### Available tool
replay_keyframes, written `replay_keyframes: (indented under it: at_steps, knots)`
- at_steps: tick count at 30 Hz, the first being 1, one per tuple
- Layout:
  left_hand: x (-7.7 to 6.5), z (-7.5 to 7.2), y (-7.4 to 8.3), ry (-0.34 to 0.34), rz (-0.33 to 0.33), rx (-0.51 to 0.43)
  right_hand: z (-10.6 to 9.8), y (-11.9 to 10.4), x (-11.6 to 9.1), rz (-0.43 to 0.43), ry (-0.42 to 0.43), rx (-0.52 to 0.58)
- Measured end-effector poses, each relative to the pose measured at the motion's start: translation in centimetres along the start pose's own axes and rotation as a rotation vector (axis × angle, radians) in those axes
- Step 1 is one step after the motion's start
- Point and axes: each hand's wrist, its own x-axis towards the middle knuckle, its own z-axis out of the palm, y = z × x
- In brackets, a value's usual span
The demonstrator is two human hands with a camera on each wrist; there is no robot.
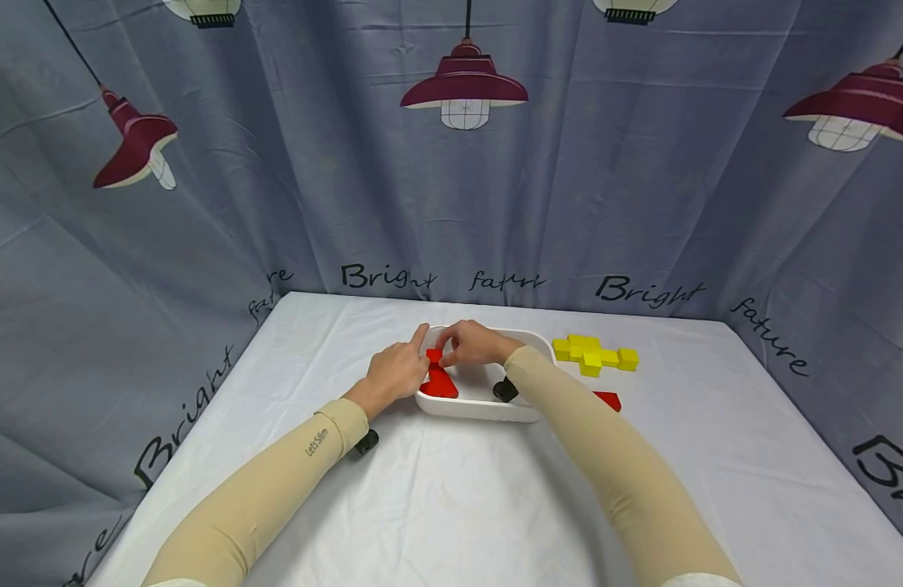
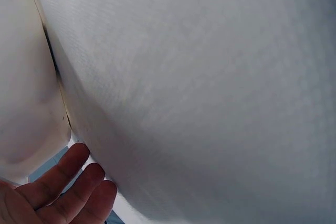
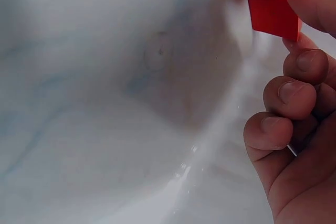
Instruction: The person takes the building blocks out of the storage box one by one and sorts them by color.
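In the head view my left hand (image 1: 396,368) lies at the left rim of a white tray (image 1: 488,411), its index finger extended along the rim. The left wrist view shows three loosely extended fingers (image 2: 68,179) beside the tray's pale outer wall (image 2: 31,98); the thumb is out of sight there. My right hand (image 1: 475,342) reaches into the tray from the right. Its thumb and index finger pinch a red block (image 3: 275,14), with the other fingers curled below. Under that block in the tray is a wider red piece (image 1: 440,383) with a sloping shape.
Several yellow cubes (image 1: 585,352) form a cluster right of the tray. A red piece (image 1: 608,400) shows partly past the right sleeve (image 1: 613,456). Black wrist devices (image 1: 506,390) sit under both cuffs. White cloth (image 1: 451,505) covers the table; a grey-blue curtain (image 1: 363,187) hangs behind.
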Motion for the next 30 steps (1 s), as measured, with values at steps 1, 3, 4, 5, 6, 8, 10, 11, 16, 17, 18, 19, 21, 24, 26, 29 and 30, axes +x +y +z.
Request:
replay_keyframes:
  at_steps: [1, 3, 4, 5, 6, 8, 10, 11, 16, 17, 18, 19, 21, 24, 26, 29, 30]
  knots:
    - [0.0, 0.0, 0.0, 0.000, 0.001, -0.002, 0.0, 0.0, 0.0, 0.002, 0.000, -0.002]
    - [0.0, 0.0, 0.0, 0.000, 0.001, -0.007, -0.1, 0.0, -0.1, 0.006, 0.000, -0.011]
    - [0.0, 0.0, 0.0, -0.001, 0.000, -0.007, -0.1, 0.0, -0.1, 0.006, 0.001, -0.017]
    - [0.0, 0.0, 0.0, 0.000, -0.002, -0.007, -0.2, 0.0, -0.2, 0.006, 0.003, -0.021]
    - [0.1, 0.1, 0.0, 0.001, -0.004, -0.006, -0.2, 0.0, -0.2, 0.006, 0.003, -0.027]
    - [0.1, 0.1, 0.0, 0.000, -0.007, -0.004, -0.5, 0.1, -0.4, 0.003, 0.005, -0.037]
    - [0.1, 0.1, 0.0, 0.003, -0.008, 0.002, -0.7, 0.0, -0.7, 0.006, 0.005, -0.038]
    - [0.1, 0.2, 0.0, 0.004, -0.008, 0.003, -0.9, 0.0, -0.8, 0.007, 0.004, -0.040]
    - [0.0, 0.1, 0.0, 0.006, -0.015, 0.003, -1.7, 0.0, -1.7, 0.012, 0.015, -0.050]
    - [0.0, 0.1, 0.0, 0.005, -0.018, 0.001, -1.9, 0.1, -1.9, 0.013, 0.017, -0.054]
    - [0.0, 0.1, 0.0, 0.005, -0.019, -0.001, -2.1, 0.1, -2.1, 0.016, 0.020, -0.056]
    - [0.0, 0.2, 0.0, 0.003, -0.020, 0.000, -2.3, 0.2, -2.4, 0.021, 0.022, -0.055]
    - [0.0, 0.2, 0.0, 0.003, -0.020, -0.001, -2.7, 0.3, -3.0, 0.034, 0.026, -0.047]
    - [0.0, 0.2, 0.0, 0.006, -0.017, 0.000, -3.3, 0.7, -3.9, 0.048, 0.031, -0.034]
    - [-0.1, 0.2, 0.0, 0.013, -0.017, 0.001, -3.7, 0.9, -4.5, 0.050, 0.035, -0.033]
    - [-0.1, 0.2, 0.0, 0.024, -0.013, 0.004, -4.2, 1.3, -5.4, 0.050, 0.042, -0.043]
    - [-0.1, 0.2, 0.0, 0.027, -0.011, 0.004, -4.4, 1.4, -5.7, 0.051, 0.046, -0.046]
